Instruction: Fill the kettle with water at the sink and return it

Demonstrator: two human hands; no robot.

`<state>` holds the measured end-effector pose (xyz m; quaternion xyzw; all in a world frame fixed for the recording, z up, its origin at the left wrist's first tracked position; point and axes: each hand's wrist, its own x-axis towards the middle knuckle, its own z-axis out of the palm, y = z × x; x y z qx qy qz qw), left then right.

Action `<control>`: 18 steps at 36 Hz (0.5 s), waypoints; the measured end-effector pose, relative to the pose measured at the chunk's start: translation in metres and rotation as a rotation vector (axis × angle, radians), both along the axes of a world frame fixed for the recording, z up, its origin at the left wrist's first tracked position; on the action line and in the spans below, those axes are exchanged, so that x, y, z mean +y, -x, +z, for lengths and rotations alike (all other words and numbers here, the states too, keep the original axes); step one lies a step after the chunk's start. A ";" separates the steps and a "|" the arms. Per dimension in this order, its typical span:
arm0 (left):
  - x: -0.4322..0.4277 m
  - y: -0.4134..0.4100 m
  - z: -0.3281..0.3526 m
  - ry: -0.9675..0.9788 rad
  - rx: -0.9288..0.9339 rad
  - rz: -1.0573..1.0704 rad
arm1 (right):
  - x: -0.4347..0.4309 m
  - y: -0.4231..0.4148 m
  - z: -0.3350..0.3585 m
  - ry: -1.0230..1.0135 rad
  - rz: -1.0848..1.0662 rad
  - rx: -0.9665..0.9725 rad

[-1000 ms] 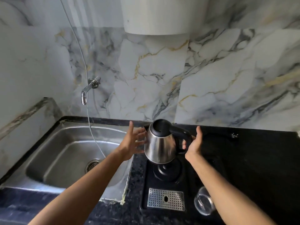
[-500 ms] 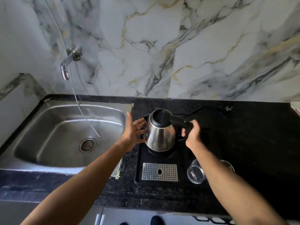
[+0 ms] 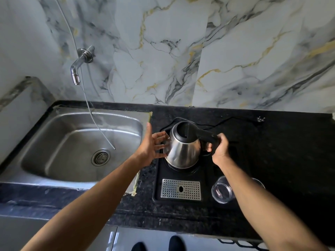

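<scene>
The right hand (image 3: 220, 151) is wrapped around the black handle (image 3: 206, 136) of the steel kettle (image 3: 183, 147), while the left hand (image 3: 151, 148) lies flat with fingers spread against the kettle's side, gripping nothing. The kettle sits tilted over the round base on the black tray (image 3: 208, 178), its lid open, right of the sink (image 3: 79, 145). Lowered at this slant, it could miss the base connector and rock; a swinging forearm could also knock the glass jar (image 3: 222, 191) lying beside the tray's grille.
</scene>
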<state>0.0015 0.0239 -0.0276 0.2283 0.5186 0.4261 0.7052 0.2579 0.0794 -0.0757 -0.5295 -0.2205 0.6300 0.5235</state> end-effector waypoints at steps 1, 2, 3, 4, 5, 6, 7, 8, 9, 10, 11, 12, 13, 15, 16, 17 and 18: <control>0.000 0.000 0.000 0.002 0.002 -0.004 | -0.001 0.000 0.000 -0.004 0.002 -0.002; 0.001 0.001 0.001 0.004 0.010 -0.006 | 0.000 0.001 0.001 -0.005 0.006 -0.006; 0.000 0.001 0.001 0.008 0.017 -0.009 | -0.001 0.001 0.001 -0.004 0.009 -0.010; -0.001 0.001 0.003 0.012 0.022 -0.010 | -0.001 0.001 0.001 -0.003 0.013 -0.015; 0.000 0.001 0.002 0.016 0.021 -0.010 | -0.002 0.000 0.001 -0.006 0.015 -0.018; -0.001 0.001 0.002 0.023 0.022 -0.011 | -0.003 0.000 0.001 -0.004 0.018 -0.027; -0.002 0.001 0.000 0.028 0.025 -0.013 | -0.004 0.000 -0.001 -0.003 0.024 -0.031; -0.003 0.001 -0.001 0.036 0.030 -0.016 | -0.006 0.000 -0.002 -0.002 0.026 -0.037; -0.004 0.001 -0.003 0.041 0.030 -0.016 | -0.006 0.000 -0.003 -0.002 0.021 -0.037; -0.005 0.001 -0.005 0.041 0.030 -0.009 | -0.008 0.000 -0.005 0.003 0.015 -0.037; -0.006 0.000 -0.005 0.034 0.028 -0.009 | -0.008 0.001 -0.005 0.006 0.010 -0.028; -0.006 0.000 -0.005 0.030 0.030 -0.005 | -0.009 0.002 -0.004 0.009 0.004 -0.027; -0.006 0.000 -0.006 0.027 0.032 -0.008 | -0.008 0.002 -0.005 0.011 0.003 -0.022; -0.006 -0.001 -0.005 0.029 0.039 -0.011 | -0.008 0.000 -0.004 0.008 0.019 -0.025; -0.006 -0.001 -0.003 0.030 0.035 -0.006 | -0.008 -0.002 -0.004 0.002 0.038 -0.037; -0.006 -0.001 -0.003 0.030 0.031 -0.018 | -0.008 -0.002 -0.003 -0.012 0.055 -0.029; -0.005 0.000 -0.005 0.035 0.038 -0.015 | -0.008 -0.003 -0.003 -0.006 0.062 -0.026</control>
